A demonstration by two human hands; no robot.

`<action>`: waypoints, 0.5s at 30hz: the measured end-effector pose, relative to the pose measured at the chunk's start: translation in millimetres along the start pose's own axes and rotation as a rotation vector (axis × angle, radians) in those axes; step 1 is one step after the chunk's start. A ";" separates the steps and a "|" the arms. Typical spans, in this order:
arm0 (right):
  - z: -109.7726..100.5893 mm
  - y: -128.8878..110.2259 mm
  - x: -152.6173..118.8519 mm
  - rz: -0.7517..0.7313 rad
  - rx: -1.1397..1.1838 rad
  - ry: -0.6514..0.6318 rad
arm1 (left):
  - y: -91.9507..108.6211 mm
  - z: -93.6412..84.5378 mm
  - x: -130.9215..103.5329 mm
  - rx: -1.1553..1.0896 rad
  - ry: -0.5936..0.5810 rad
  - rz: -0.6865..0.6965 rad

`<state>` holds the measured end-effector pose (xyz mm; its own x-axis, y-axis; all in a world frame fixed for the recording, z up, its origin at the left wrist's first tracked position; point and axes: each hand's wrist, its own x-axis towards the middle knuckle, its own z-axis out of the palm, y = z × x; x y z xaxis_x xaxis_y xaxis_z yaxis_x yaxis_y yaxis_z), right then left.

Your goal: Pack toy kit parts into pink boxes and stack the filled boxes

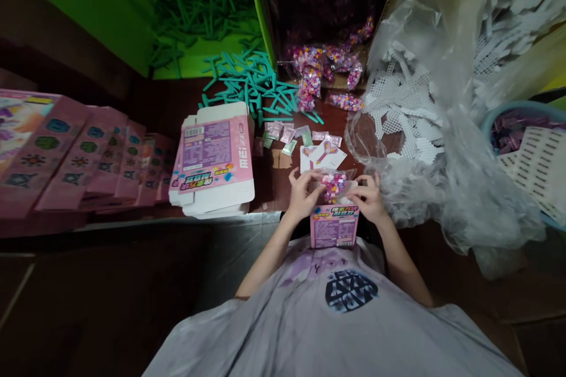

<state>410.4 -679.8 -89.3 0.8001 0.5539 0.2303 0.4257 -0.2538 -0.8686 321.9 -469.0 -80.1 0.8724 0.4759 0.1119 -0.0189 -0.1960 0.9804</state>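
A pink and purple box (pixel 333 228) stands upright against my lap at the table's front edge. Just above its top is a clear bag of pink, purple and white beads (pixel 333 187). My left hand (pixel 304 191) has its fingers closed on the left side of this bag. On the right, the curled fingers of my right hand (pixel 368 195) pinch the bag's right edge near the box's top corner. Behind the bag lie white printed cards (pixel 322 156), with small pink and green packets (pixel 289 147) beyond them. The bag's lower end is hidden by the box.
Flattened pink boxes (pixel 212 159) are stacked left of my hands, with filled-out boxes (pixel 66 153) farther left. Green sticks (pixel 252 85) and more bead bags (pixel 309 73) lie behind. Plastic bags with white mesh pieces (pixel 407 100) and a blue basket (pixel 489 123) stand right.
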 end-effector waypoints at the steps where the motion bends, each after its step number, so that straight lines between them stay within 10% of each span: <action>1: -0.4 -0.1 0.1 -0.032 -0.031 -0.050 | 2.0 -2.3 -2.4 0.097 -0.083 0.066; 4: 4.0 1.0 -5.1 -0.066 -0.019 -0.067 | 2.0 -9.1 -10.8 0.297 -0.213 0.210; 10: 44.2 -9.5 -20.7 0.157 0.466 0.596 | -11.9 6.4 -23.3 0.073 -0.023 0.070; 15: 52.8 -36.3 -12.1 0.351 0.852 0.390 | 4.1 2.0 -16.6 -0.220 0.038 0.001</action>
<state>363.0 -635.4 -83.7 0.9703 0.2184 -0.1039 -0.1834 0.3846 -0.9047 308.4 -479.4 -78.2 0.8535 0.5084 0.1145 -0.1292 -0.0064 0.9916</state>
